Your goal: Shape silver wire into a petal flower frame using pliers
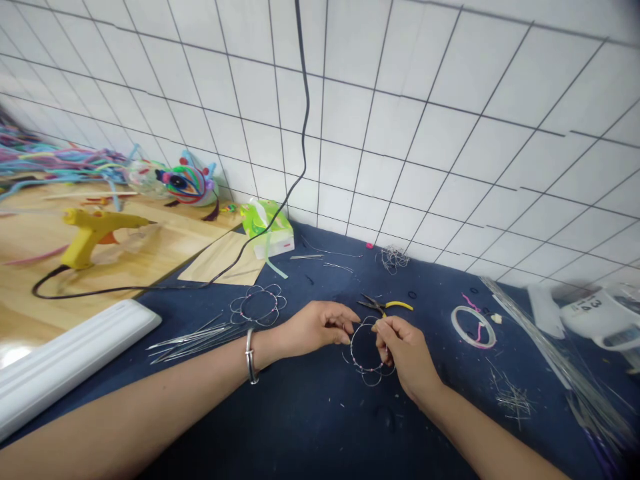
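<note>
A round wire ring with looped wire petals and small pink beads is between my two hands, low over the dark blue table covering. My right hand pinches its upper right side between thumb and fingers. On the left, my left hand curves beside the ring, thumb and index finger apart near its edge; whether a fingertip touches the wire is unclear. Just behind the hands lie pliers with yellow handles. A similar beaded wire flower rests behind my left wrist, beside a bundle of straight wires.
A yellow glue gun stands on a wooden board at left, its black cord hanging across. A tissue pack and a wire tangle sit near the tiled wall. On the right are a tape roll, wire scraps and long wires.
</note>
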`<state>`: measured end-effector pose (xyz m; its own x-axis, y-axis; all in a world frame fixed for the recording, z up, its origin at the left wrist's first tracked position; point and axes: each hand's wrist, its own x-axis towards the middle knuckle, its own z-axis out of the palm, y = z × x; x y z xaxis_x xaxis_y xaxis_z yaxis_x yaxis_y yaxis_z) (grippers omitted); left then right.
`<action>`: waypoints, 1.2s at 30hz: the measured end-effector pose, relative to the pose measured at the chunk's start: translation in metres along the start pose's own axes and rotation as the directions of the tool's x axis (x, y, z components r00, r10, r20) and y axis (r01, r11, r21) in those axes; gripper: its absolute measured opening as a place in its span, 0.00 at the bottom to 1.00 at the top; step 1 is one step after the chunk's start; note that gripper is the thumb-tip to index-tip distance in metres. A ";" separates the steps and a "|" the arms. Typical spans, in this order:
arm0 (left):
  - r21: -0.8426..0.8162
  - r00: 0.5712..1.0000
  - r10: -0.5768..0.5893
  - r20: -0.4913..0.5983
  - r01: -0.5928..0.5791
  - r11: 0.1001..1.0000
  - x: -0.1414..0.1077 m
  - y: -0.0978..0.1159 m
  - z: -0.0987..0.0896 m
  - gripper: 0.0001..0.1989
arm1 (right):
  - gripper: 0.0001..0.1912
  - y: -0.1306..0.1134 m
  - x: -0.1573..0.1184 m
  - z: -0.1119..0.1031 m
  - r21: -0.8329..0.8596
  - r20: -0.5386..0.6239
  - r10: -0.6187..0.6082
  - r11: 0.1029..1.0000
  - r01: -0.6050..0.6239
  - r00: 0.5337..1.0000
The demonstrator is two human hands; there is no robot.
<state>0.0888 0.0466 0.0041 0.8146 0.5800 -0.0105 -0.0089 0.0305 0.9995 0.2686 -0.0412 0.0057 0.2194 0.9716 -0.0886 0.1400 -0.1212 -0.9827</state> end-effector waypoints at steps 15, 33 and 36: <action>0.347 0.991 0.093 -0.097 -0.054 0.936 -0.002 0.009 0.004 0.09 | 0.13 0.002 0.000 -0.001 -0.004 -0.008 -0.028 1.000 0.028 1.000; 0.100 0.999 -0.001 -0.035 0.005 0.995 0.000 -0.002 0.004 0.10 | 0.14 0.002 0.000 -0.002 -0.086 0.006 -0.064 0.994 0.065 0.998; 0.071 1.000 0.004 0.002 -0.005 0.997 0.000 0.003 0.004 0.09 | 0.14 0.002 -0.001 -0.002 -0.108 0.015 -0.080 0.991 0.081 0.997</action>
<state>0.0910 0.0435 0.0076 0.8158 0.5783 -0.0060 0.0287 -0.0301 0.9991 0.2704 -0.0424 0.0041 0.1928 0.9812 -0.0122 0.2611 -0.0633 -0.9632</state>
